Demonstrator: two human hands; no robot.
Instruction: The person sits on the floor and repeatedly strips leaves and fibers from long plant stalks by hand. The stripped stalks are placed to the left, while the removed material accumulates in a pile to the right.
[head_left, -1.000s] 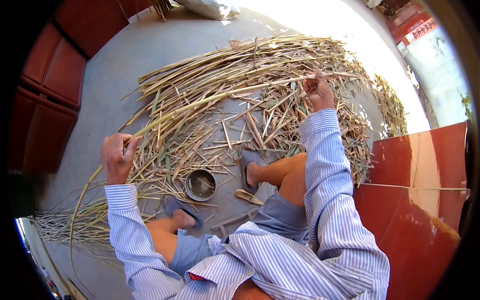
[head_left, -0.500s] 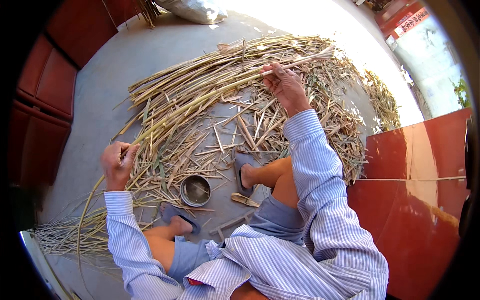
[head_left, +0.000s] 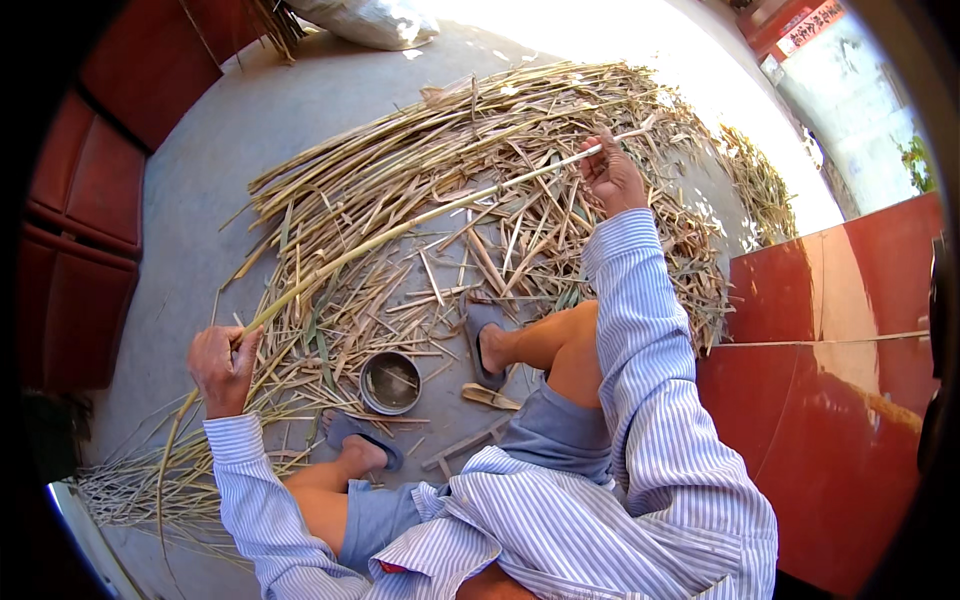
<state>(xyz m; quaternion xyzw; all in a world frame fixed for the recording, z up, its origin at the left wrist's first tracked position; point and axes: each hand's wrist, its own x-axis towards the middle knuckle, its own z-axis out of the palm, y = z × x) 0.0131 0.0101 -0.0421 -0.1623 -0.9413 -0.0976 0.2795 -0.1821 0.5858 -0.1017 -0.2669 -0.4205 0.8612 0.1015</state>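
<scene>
A long pale-green reed stalk (head_left: 400, 229) stretches slantwise between my two hands, its lower left end bending down toward the floor. Wrapped round it at the left is my left hand (head_left: 223, 367), fingers closed. Up at the right, my right hand (head_left: 613, 178) pinches the same stalk near its pale upper end, where a dry tip sticks out past the fingers. Below the stalk lie short husk pieces and leaf scraps (head_left: 370, 300). Behind it is a heap of long dry reed stalks (head_left: 370, 165).
A round metal bowl (head_left: 391, 382) stands between my slippered feet. Thin peeled stalks (head_left: 150, 485) fan out at the lower left. Red cabinets (head_left: 95, 180) line the left side, and red panels (head_left: 800, 440) stand at the right. A pale sack (head_left: 375, 22) lies at the back.
My right hand has moved to the right and slightly down along the stalk's upper end. My left hand has shifted left and down, still closed on the stalk.
</scene>
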